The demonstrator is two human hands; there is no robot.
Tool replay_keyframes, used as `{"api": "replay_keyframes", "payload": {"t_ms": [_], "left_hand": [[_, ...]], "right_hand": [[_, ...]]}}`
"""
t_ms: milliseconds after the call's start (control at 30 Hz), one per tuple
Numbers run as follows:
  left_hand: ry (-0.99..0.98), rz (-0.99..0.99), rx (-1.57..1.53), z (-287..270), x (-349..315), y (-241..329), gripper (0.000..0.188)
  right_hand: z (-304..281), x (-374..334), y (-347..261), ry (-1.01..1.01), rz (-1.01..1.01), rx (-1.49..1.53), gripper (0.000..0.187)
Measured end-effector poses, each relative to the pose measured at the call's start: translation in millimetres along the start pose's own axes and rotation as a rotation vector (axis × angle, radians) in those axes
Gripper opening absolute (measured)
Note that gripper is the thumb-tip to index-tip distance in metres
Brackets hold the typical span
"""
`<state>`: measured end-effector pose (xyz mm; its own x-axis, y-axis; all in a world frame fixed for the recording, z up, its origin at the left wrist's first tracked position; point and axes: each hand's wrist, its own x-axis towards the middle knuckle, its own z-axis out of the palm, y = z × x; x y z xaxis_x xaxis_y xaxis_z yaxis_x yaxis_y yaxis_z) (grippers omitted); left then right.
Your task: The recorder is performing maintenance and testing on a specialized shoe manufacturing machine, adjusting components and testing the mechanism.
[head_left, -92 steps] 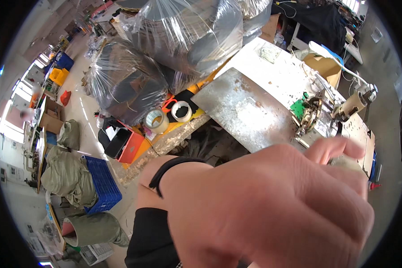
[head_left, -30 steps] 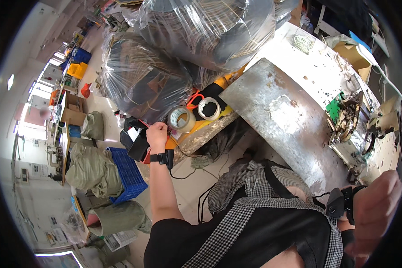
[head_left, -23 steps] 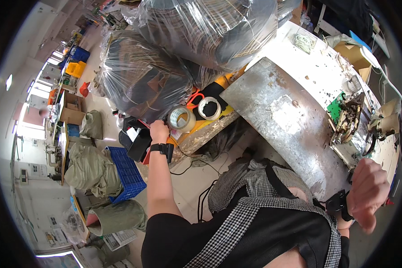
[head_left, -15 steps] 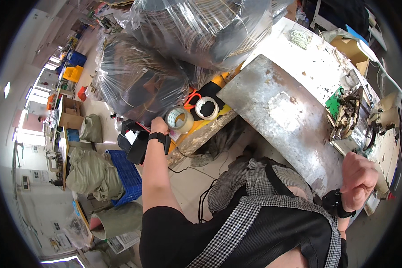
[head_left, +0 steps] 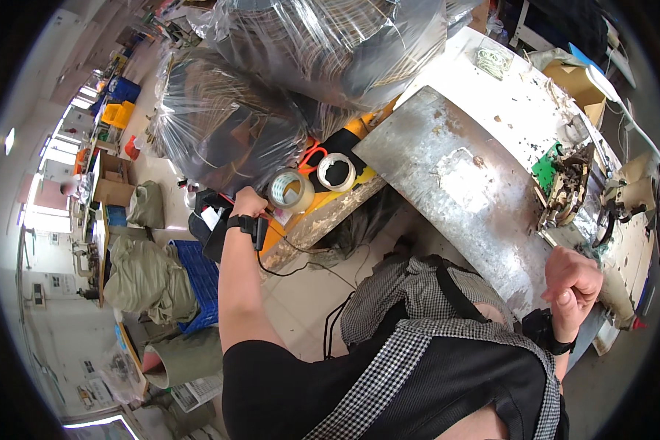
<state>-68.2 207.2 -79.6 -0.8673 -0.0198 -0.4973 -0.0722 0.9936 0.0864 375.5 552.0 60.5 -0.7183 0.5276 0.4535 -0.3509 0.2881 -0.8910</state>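
Left hand [head_left: 249, 202] bunched, hold hidden. Packing-tape roll [head_left: 306, 194] just right of that grip: likely light, stiff; best by rim. Right hand [head_left: 575, 283] curled, contents unclear.

1. Left hand [head_left: 249, 202]: fingertips hidden from me, no clue what they're on.
2. Right hand [head_left: 573, 282]: balled up, can't see inside.
3. Big bag [head_left: 330, 55]: top's cut off.
4. Crate [head_left: 202, 280]: partly tucked behind a sack [head_left: 150, 282].
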Motion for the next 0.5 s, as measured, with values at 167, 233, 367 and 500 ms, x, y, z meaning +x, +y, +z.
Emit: {"api": "replay_keyframes", "payload": {"t_ms": [167,233,367,500], "left_hand": [[0.105,0.168,0.067,-23,-46,-22,0.016],[0.123,0.237,-0.102,-28,-59,-48,0.013],[0.083,0.315,-0.552,-50,-150,-39,0.035],[0.157,0.408,-0.892,-60,-198,-31,0.028]], "right_hand": [[-8,-4,3,-0.046,0.057,-0.011,0.032],[-11,-8,0,-0.039,0.047,-0.023,0.031],[-33,-24,4,-0.009,0.138,-0.066,0.028],[-63,-51,4,0.076,0.252,-0.118,0.024]]}}
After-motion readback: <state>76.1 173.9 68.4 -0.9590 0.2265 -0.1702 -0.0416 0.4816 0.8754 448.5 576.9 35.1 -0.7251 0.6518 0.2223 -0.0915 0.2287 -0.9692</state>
